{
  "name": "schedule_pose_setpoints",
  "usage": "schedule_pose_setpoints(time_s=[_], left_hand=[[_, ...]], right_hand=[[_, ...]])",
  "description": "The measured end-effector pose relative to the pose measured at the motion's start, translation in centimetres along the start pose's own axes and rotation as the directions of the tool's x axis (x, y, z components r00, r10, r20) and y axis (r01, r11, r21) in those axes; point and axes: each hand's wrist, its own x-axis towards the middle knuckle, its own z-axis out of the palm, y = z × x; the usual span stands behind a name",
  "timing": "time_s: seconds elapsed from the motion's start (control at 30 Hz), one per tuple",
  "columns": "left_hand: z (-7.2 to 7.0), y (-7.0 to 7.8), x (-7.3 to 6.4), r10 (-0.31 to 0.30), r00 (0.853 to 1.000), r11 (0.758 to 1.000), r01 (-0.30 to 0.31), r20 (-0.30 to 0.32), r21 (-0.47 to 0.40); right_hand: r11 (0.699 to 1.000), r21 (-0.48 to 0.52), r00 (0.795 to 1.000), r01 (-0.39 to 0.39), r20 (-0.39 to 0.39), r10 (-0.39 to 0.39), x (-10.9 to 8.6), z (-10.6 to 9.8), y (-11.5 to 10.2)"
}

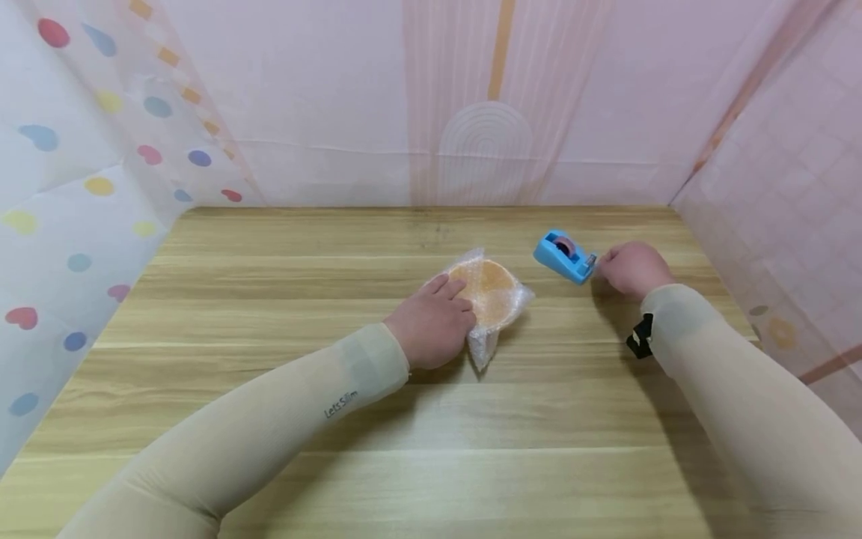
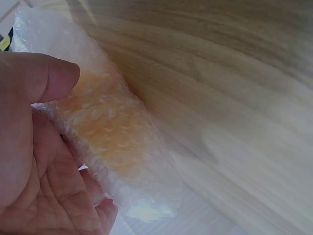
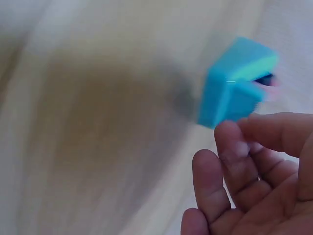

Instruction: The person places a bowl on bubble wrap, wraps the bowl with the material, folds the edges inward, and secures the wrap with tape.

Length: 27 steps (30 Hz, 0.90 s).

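A round orange bowl in clear bubble wrap (image 1: pixel 494 296) lies on the wooden table, with corners of the wrap sticking out around it. My left hand (image 1: pixel 434 320) holds it from the left, fingers spread over its top. In the left wrist view the thumb (image 2: pixel 56 78) presses the side of the bubble wrap (image 2: pixel 112 132). Farther right stands a blue tape dispenser (image 1: pixel 564 256) with a small roll in it. At its cutter end, my right hand (image 1: pixel 635 269) pinches the tape's end between thumb and index finger, the other fingers loosely bent (image 3: pixel 210 176). The tape itself hardly shows.
The wood-grain table (image 1: pixel 323 247) reaches back to a pink patterned wall covering (image 1: pixel 323 97). Coverings also hang along the left and right sides. A black strap-like piece (image 1: pixel 641 337) sits at the right sleeve's cuff.
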Motion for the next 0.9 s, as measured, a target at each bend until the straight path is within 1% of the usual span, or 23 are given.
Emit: schedule_pose_setpoints(time_s=[0.07, 0.17, 0.27, 0.33, 0.4, 0.5, 0.6, 0.7, 0.83, 0.9], left_hand=[[0.0, 0.0, -0.1, -0.001, 1.000, 1.000, 0.001, -0.001, -0.002], [-0.1, -0.1, -0.1, 0.000, 1.000, 1.000, 0.000, 0.000, -0.004], [-0.1, -0.2, -0.1, 0.000, 1.000, 1.000, 0.000, -0.002, -0.005], [-0.2, -0.2, -0.1, 0.000, 1.000, 1.000, 0.000, 0.000, -0.004], [-0.2, -0.3, -0.1, -0.001, 1.000, 1.000, 0.001, 0.001, -0.003], [-0.2, -0.3, -0.1, -0.004, 1.000, 1.000, 0.004, 0.012, -0.005], [-0.3, -0.3, 0.1, -0.011, 1.000, 1.000, 0.011, 0.018, -0.014], [-0.2, -0.2, 0.2, -0.012, 1.000, 1.000, 0.012, 0.018, -0.017], [-0.1, -0.1, 0.3, -0.013, 1.000, 1.000, 0.013, 0.025, -0.018], [-0.1, 0.0, 0.4, -0.013, 1.000, 1.000, 0.014, 0.027, -0.020]], right_hand=[[0.998, 0.058, 1.000, -0.012, 0.003, 0.012, -0.6, -0.4, -0.3], [0.987, 0.158, 0.999, -0.028, 0.027, 0.024, -1.9, -1.1, -1.4], [0.970, 0.241, 0.999, 0.016, 0.029, -0.024, -3.2, -1.0, -3.3], [0.957, 0.277, 0.995, 0.082, 0.026, -0.093, -4.0, -0.6, -5.0], [0.945, 0.286, 0.985, 0.157, 0.019, -0.169, -4.7, 0.1, -6.6], [0.923, 0.285, 0.962, 0.257, 0.011, -0.271, -5.6, 1.1, -8.9], [0.909, 0.280, 0.946, 0.310, 0.010, -0.325, -6.0, 2.1, -10.8], [0.900, 0.303, 0.941, 0.313, 0.029, -0.336, -5.9, 2.9, -12.1], [0.903, 0.304, 0.942, 0.303, 0.050, -0.332, -5.4, 3.7, -13.1], [0.909, 0.289, 0.943, 0.301, 0.053, -0.329, -5.2, 3.9, -13.3]])
